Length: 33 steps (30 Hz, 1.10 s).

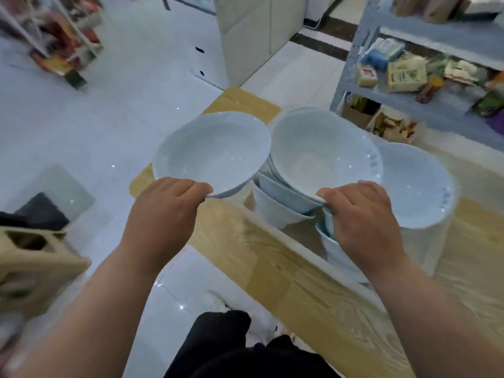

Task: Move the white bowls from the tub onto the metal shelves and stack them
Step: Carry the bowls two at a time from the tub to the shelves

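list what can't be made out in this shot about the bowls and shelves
Head view: fingers of the left grip under the left bowl, hidden by its rim.
Head view: same for the right grip on the right bowl.
Head view: count of lower bowls, covered by the right bowl.
Head view: labels of packets on the metal shelves, blurred.

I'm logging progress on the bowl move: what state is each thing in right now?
left bowl, empty, held aloft, mouth up
right bowl, empty, mouth up, above the tub
left hand, grips left bowl's near rim
right hand, grips right bowl's near rim
far-right bowl, upright in the tub, untouched
lower bowls, tipped on their sides
metal shelves, hold packets, no bowls visible
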{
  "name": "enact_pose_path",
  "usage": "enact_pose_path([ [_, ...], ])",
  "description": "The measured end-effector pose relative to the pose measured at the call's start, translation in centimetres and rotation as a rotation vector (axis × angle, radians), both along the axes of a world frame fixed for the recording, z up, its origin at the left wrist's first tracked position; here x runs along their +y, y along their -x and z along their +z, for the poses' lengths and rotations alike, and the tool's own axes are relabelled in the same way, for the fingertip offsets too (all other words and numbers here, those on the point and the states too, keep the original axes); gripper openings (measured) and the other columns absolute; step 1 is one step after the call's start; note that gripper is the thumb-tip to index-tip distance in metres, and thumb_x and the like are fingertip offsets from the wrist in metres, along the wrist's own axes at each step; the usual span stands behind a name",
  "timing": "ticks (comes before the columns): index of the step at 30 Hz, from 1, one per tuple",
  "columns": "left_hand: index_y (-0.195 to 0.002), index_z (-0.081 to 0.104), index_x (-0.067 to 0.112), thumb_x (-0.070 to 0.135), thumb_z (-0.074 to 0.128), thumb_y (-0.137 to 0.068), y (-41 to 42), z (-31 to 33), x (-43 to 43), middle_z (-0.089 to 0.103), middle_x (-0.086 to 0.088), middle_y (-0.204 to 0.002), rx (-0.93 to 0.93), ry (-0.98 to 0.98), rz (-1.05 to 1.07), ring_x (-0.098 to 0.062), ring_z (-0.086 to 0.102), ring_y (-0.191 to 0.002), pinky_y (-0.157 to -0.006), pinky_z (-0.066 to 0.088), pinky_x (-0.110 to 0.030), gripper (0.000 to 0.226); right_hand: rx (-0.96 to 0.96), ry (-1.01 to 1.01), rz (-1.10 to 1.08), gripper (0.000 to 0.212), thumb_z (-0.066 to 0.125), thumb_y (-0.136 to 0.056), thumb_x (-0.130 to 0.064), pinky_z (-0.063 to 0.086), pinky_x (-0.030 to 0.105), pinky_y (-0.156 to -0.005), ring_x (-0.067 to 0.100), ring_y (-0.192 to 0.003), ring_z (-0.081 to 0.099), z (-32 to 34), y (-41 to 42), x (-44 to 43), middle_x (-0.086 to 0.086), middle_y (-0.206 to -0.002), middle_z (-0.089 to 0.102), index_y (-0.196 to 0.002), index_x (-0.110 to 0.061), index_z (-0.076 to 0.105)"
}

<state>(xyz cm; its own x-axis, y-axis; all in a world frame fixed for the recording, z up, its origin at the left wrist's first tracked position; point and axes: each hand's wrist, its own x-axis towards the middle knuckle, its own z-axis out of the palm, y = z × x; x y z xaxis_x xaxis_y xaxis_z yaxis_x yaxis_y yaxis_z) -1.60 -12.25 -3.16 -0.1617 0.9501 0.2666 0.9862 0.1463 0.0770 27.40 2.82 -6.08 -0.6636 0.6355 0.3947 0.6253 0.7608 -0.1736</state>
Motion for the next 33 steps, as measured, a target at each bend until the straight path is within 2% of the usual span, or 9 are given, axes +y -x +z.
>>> enact_pose_path([
  [5,-0.098,0.069,0.016,-0.002,0.062,-0.079,5.1,-0.7,-10.5,0.069,-0.001,-0.083,0.022,-0.004,0.264,-0.033,0.059,-0.073,-0.064,0.037,-0.032,0.027,-0.011,0.041,0.249,0.026,0.050,-0.084,-0.023,0.040,0.040,-0.087,0.026,-0.085,0.062,0.1,9.6,-4.9,-0.003,-0.084,0.069,-0.102,-0.020,0.069],
  [9,-0.098,0.069,0.016,0.004,0.054,-0.082,9.8,-1.3,-20.0,0.066,-0.003,-0.078,-0.010,0.006,0.443,-0.034,0.056,-0.068,-0.059,0.042,-0.035,0.025,-0.044,0.032,0.455,0.032,0.075,-0.073,-0.008,0.036,0.035,-0.084,0.025,-0.083,0.062,-0.4,18.6,-9.9,-0.006,-0.081,0.067,-0.100,-0.023,0.067],
  [12,-0.101,0.068,0.017,0.005,0.052,-0.083,12.6,-1.9,-28.6,0.066,-0.003,-0.079,-0.023,0.013,0.614,-0.034,0.056,-0.070,-0.058,0.045,-0.043,0.026,-0.060,-0.004,0.607,0.038,0.079,-0.069,-0.001,0.033,0.030,-0.082,0.023,-0.078,0.058,0.1,26.0,-15.0,-0.007,-0.076,0.063,-0.097,-0.023,0.067],
  [15,-0.100,0.068,0.016,0.003,0.051,-0.080,13.9,-1.6,-37.2,0.066,-0.003,-0.078,-0.009,0.006,0.805,-0.034,0.056,-0.068,-0.055,0.045,-0.042,0.029,-0.061,-0.031,0.797,0.037,0.077,-0.070,0.001,0.031,0.028,-0.082,0.021,-0.076,0.055,0.4,33.6,-21.1,-0.008,-0.074,0.060,-0.097,-0.023,0.067],
  [18,-0.097,0.069,0.015,0.000,0.058,-0.076,14.1,-1.1,-45.1,0.066,-0.003,-0.077,0.043,-0.026,0.979,-0.033,0.059,-0.068,-0.058,0.044,-0.038,0.028,-0.045,-0.062,0.966,0.039,0.078,-0.070,0.002,0.033,0.029,-0.085,0.021,-0.077,0.054,0.1,40.2,-27.8,-0.009,-0.076,0.062,-0.098,-0.023,0.067],
  [22,-0.096,0.069,0.016,-0.004,0.064,-0.070,13.1,-0.6,-53.4,0.062,0.001,-0.074,0.040,-0.011,1.242,-0.029,0.055,-0.067,-0.061,0.032,-0.033,0.033,-0.009,-0.066,1.202,0.038,0.075,-0.070,0.006,0.033,0.030,-0.087,0.023,-0.075,0.054,0.3,47.1,-36.7,-0.008,-0.073,0.061,-0.096,-0.021,0.067],
  [26,-0.096,0.070,0.015,-0.001,0.057,-0.074,10.6,1.4,-58.7,0.063,0.000,-0.074,0.047,0.003,1.504,-0.027,0.055,-0.068,-0.060,0.039,-0.035,0.030,0.018,-0.082,1.460,0.035,0.077,-0.072,0.002,0.037,0.034,-0.087,0.025,-0.076,0.059,1.6,53.0,-45.3,-0.005,-0.075,0.064,-0.097,-0.021,0.067],
  [30,-0.095,0.067,0.020,0.004,0.061,-0.071,8.1,4.5,-62.5,0.060,0.005,-0.074,0.074,0.059,1.769,-0.026,0.053,-0.070,-0.061,0.025,-0.031,0.029,0.057,-0.115,1.727,0.037,0.079,-0.071,-0.004,0.042,0.038,-0.088,0.026,-0.080,0.061,3.8,58.3,-54.2,-0.003,-0.079,0.067,-0.101,-0.022,0.069],
  [33,-0.100,0.070,0.018,0.009,0.047,-0.074,6.7,8.1,-64.5,0.065,0.002,-0.078,0.170,0.083,1.938,-0.028,0.060,-0.072,-0.061,0.043,-0.035,0.035,0.127,-0.121,1.921,0.043,0.080,-0.067,-0.004,0.042,0.039,-0.090,0.027,-0.084,0.063,6.7,61.4,-61.0,-0.002,-0.083,0.070,-0.104,-0.022,0.070],
])
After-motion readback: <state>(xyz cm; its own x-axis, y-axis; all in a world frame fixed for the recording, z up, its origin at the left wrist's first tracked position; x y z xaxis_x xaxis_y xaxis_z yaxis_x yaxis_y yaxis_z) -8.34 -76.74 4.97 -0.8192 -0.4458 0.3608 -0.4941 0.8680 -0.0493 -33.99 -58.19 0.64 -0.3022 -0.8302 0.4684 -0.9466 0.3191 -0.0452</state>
